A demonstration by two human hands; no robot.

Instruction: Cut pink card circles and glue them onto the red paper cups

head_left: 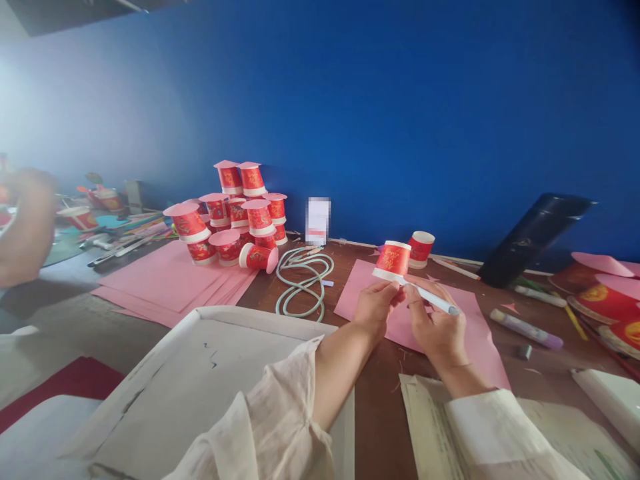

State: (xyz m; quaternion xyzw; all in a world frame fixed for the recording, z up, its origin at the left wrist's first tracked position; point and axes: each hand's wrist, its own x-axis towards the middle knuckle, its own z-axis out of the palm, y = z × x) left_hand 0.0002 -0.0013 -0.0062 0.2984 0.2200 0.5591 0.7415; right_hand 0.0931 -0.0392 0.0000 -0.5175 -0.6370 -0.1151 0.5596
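Observation:
A white marker (433, 298) slants through the closed fingers of my right hand (440, 327), its grey end pointing right and its other end near the cup's rim. My left hand (374, 308) is closed in a pinch beside that end of the marker; what its fingertips hold is hidden. Just beyond both hands, a red paper cup (393, 259) stands upside down on a pink paper sheet (357, 293). Whether the left fingers touch its rim I cannot tell. Behind it to the right is a second red paper cup (421, 249).
Stacked red cups with pink discs (230, 210) stand left, beside pink sheets (170, 277). A coiled pale cable (305, 283) lies mid-table. Right are a leaning black bottle (533, 240), a glue stick (525, 328) and more cups (607, 297). A white box lid (210, 380) lies front left. Another person's arm (27, 230) shows far left.

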